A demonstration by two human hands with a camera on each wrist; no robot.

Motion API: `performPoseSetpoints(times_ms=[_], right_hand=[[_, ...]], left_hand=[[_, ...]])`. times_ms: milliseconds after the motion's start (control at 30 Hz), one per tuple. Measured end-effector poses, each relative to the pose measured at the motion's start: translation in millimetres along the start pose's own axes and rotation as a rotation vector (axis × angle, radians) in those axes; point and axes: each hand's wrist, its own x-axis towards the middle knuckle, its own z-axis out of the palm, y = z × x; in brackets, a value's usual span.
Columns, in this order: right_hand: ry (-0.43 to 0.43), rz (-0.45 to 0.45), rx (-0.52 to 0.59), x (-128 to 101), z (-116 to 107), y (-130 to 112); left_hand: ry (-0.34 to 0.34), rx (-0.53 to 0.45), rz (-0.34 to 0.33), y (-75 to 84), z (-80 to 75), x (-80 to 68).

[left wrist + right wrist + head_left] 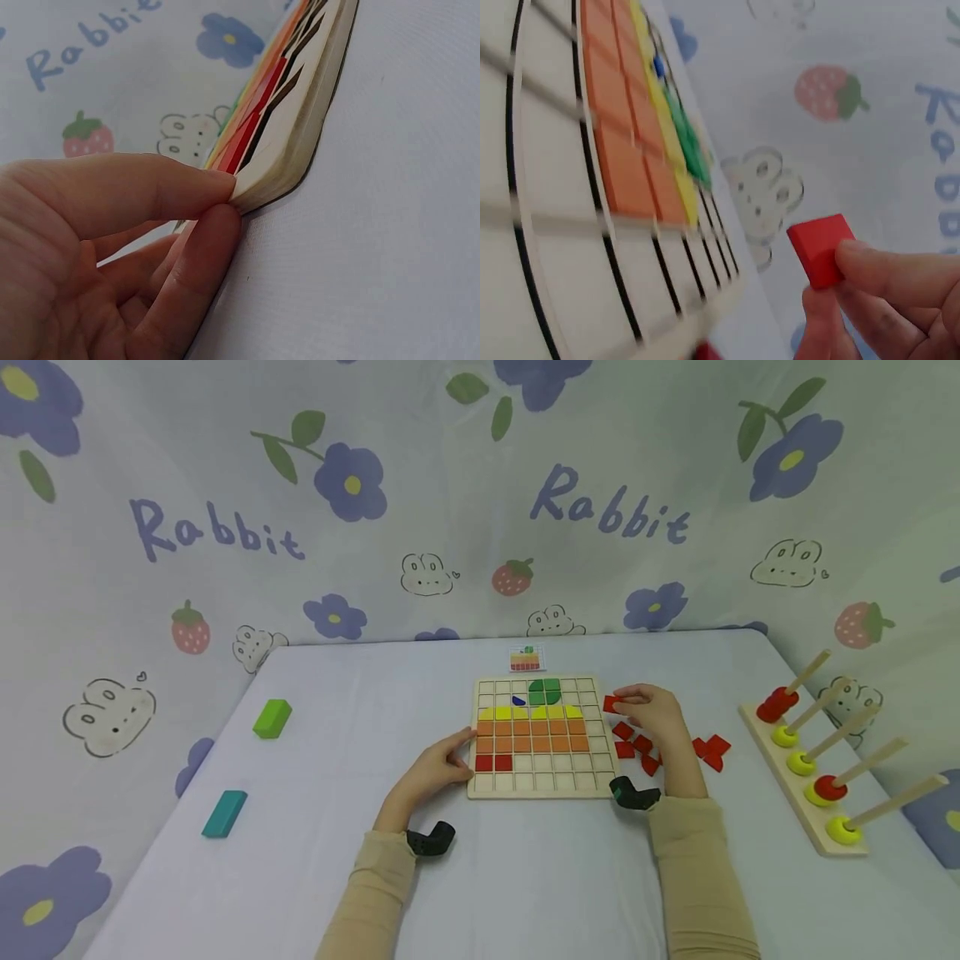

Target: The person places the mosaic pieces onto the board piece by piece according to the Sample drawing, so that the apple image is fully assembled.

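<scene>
A wooden grid board (543, 783) lies flat, with rows of orange tiles (532, 744), yellow pieces (558, 712), green pieces (544, 692) and a small blue piece (518, 701). Two red tiles (493, 763) sit at its lower left. My left hand (433, 770) is at the board's left side; in the left wrist view thumb and finger pinch its near corner. Beyond the board's right edge, my right hand (651, 714) pinches a red square tile (826, 247) between thumb and fingers, raised in the right wrist view.
Loose red tiles (622, 731) lie right of the board, with more red pieces (712, 750) past my right wrist. A picture card (527, 658) lies behind the board. Far right stands a peg stand (802, 785) with rings. Green (272, 718) and teal blocks (224, 814) lie left.
</scene>
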Motion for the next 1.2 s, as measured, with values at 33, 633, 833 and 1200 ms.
performPoseSetpoints(times_ms=[33,633,833,1200], right_hand=[[-0.030,0.011,0.025,-0.2,5.0,-3.8],[-0.354,-0.194,-0.365,-21.5,101.2,-25.0],[-0.312,-0.233,-0.462,-23.6,109.6,-22.4],[-0.250,-0.277,-0.491,-26.9,109.4,-24.5]], left_hand=[[-0.001,0.003,-0.003,0.2,-0.2,0.4],[-0.007,-0.016,0.027,25.1,-4.2,-14.7],[0.003,-0.012,0.008,20.7,-2.2,-12.1],[-0.008,-0.019,0.020,5.0,-2.1,-3.1]])
